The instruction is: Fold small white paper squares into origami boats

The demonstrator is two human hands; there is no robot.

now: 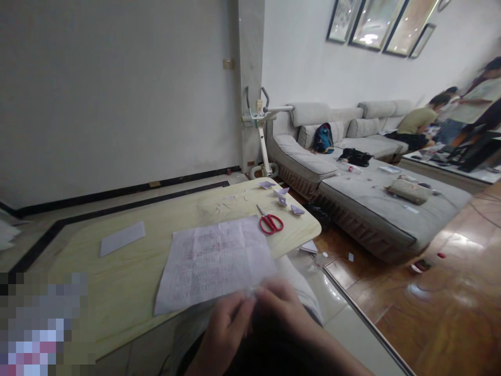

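Observation:
My left hand (230, 318) and my right hand (281, 300) meet at the near edge of the table, fingertips pinched together. Between them shows a small whitish piece of paper (253, 292), blurred and mostly covered by the fingers. Just beyond my hands, a large creased printed sheet (219, 258) lies flat. Red-handled scissors (271, 223) rest by its far right corner, blades slightly apart. Several small folded paper boats (297, 210) stand along the far right end of the table.
The pale yellow table (129, 292) carries a folded white paper (122, 238) at left and thin paper scraps (223, 206) near the back. A grey sofa (371, 209) with bags stands at right. An exercise machine (263, 141) is behind. Several people (420, 117) are far right.

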